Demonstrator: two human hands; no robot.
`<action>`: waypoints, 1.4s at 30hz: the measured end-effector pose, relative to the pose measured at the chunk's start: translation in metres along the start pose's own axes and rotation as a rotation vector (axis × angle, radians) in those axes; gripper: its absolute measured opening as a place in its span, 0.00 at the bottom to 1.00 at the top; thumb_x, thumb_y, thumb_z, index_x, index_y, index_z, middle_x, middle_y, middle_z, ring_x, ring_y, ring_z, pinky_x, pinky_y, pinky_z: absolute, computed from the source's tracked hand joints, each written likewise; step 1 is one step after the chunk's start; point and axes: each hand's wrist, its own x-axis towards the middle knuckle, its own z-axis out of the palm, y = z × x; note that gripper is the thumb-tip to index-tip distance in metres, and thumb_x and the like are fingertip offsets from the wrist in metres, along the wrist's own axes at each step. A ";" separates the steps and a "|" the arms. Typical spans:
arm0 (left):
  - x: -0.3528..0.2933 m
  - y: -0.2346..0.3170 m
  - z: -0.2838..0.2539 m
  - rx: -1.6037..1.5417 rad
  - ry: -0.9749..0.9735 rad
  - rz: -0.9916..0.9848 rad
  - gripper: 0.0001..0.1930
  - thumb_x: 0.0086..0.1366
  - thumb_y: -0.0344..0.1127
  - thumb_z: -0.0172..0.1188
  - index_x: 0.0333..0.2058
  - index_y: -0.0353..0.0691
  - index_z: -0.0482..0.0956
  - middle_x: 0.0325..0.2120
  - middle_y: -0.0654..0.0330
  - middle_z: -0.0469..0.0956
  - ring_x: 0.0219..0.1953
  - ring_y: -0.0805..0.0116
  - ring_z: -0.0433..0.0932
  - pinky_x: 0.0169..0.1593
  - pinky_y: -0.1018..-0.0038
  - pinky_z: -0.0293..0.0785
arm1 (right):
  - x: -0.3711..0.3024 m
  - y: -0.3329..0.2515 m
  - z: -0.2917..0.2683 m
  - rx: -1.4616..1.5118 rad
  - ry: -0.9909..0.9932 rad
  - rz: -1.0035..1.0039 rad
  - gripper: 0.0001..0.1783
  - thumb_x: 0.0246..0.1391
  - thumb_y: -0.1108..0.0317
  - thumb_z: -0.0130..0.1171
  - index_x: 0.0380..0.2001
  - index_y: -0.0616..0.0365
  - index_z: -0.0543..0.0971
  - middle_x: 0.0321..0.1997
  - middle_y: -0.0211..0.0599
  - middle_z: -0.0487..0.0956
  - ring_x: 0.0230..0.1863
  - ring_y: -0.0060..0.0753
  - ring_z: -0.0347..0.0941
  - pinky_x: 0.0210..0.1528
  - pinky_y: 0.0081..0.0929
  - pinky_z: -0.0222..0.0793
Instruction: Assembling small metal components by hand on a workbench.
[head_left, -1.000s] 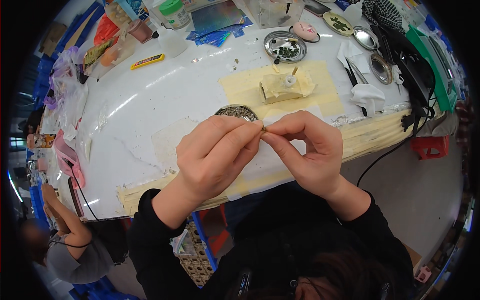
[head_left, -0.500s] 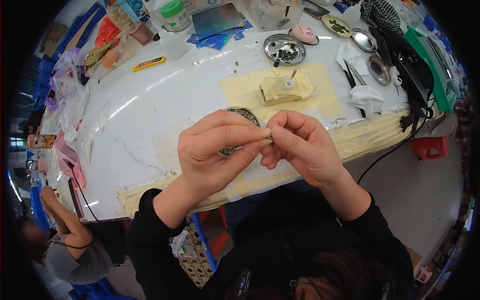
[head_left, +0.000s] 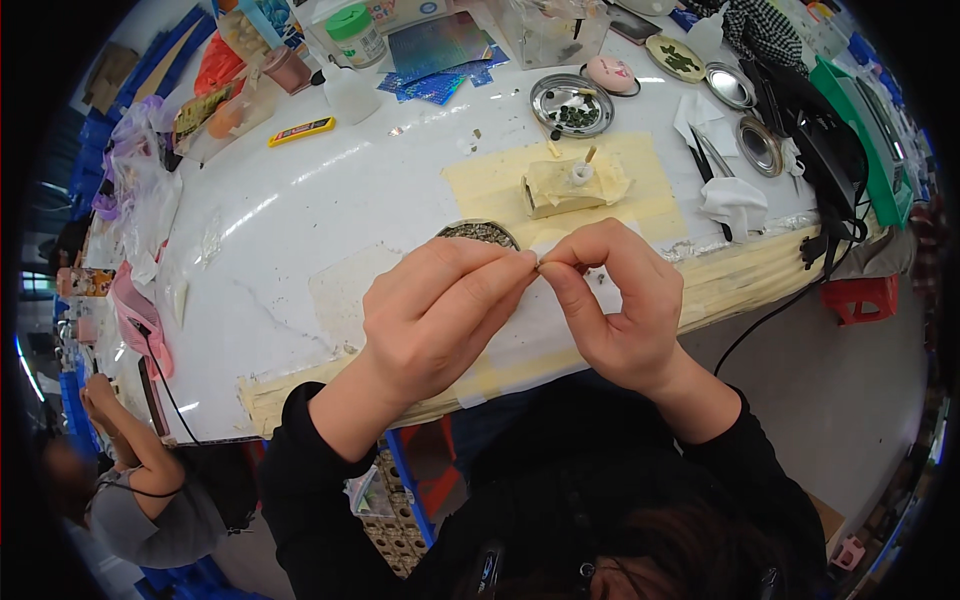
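Note:
Over the near edge of the table, my left hand [head_left: 435, 315] and my right hand [head_left: 622, 305] meet at the fingertips. Both are closed in a pinch, thumb against index finger. Between the tips sits a tiny piece, mostly covered and too small to name. Just beyond my left fingers stands a round dish [head_left: 480, 232] full of small greyish-brown bits, its near part hidden by the hand. Past my right hand, a block wrapped in yellow tape [head_left: 560, 196] rests on yellow paper [head_left: 650, 170], with a white spool-like part and a short stick on top.
A metal plate of dark green bits [head_left: 572, 105] lies farther back. Tweezers [head_left: 712, 150] and crumpled tissue [head_left: 735, 200] are at the right, near round metal lids [head_left: 760, 145]. A yellow cutter [head_left: 301, 131] lies back left. Another person [head_left: 150, 490] sits at the left.
My hands have turned slightly, with the right index finger now arched above the thumb. The left hand has dropped a little, baring more of the dish. The tiny piece is more hidden.

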 end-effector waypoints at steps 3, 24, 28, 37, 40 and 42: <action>0.000 0.002 0.005 0.032 0.053 0.024 0.14 0.45 0.20 0.71 0.34 0.34 0.83 0.27 0.58 0.80 0.26 0.65 0.80 0.27 0.75 0.77 | 0.000 -0.001 0.001 -0.020 0.011 -0.050 0.05 0.52 0.79 0.65 0.31 0.64 0.77 0.28 0.36 0.78 0.25 0.30 0.76 0.27 0.24 0.72; 0.002 0.007 -0.002 -0.189 -0.005 -0.149 0.13 0.48 0.20 0.71 0.36 0.37 0.85 0.29 0.58 0.82 0.29 0.66 0.82 0.31 0.76 0.78 | -0.002 0.005 -0.006 1.021 -0.187 0.684 0.10 0.67 0.70 0.54 0.44 0.66 0.76 0.37 0.35 0.80 0.38 0.20 0.79 0.43 0.21 0.78; 0.001 0.005 -0.002 -0.185 0.022 -0.185 0.13 0.48 0.20 0.71 0.35 0.36 0.85 0.28 0.58 0.82 0.29 0.66 0.82 0.31 0.75 0.78 | -0.005 0.000 -0.003 0.949 -0.115 0.631 0.09 0.64 0.72 0.57 0.44 0.65 0.77 0.38 0.35 0.81 0.38 0.21 0.79 0.43 0.21 0.78; 0.001 0.007 0.001 -0.026 0.020 -0.073 0.14 0.46 0.19 0.70 0.34 0.34 0.84 0.28 0.57 0.81 0.29 0.64 0.82 0.30 0.74 0.78 | -0.005 -0.001 0.000 0.131 0.019 0.027 0.05 0.52 0.80 0.66 0.34 0.64 0.81 0.34 0.37 0.81 0.32 0.24 0.79 0.35 0.21 0.76; -0.001 0.006 0.001 0.004 0.022 -0.053 0.14 0.46 0.19 0.70 0.34 0.34 0.84 0.28 0.57 0.81 0.29 0.64 0.82 0.29 0.74 0.77 | -0.004 -0.004 0.003 -0.079 0.070 -0.113 0.06 0.50 0.81 0.67 0.32 0.64 0.81 0.33 0.39 0.81 0.31 0.26 0.79 0.34 0.21 0.76; -0.001 0.006 0.001 0.012 0.022 -0.044 0.14 0.45 0.19 0.70 0.34 0.34 0.84 0.28 0.58 0.81 0.29 0.64 0.82 0.29 0.74 0.77 | -0.005 -0.001 0.004 -0.106 0.082 -0.159 0.06 0.50 0.80 0.67 0.32 0.64 0.81 0.33 0.38 0.81 0.31 0.24 0.79 0.34 0.21 0.76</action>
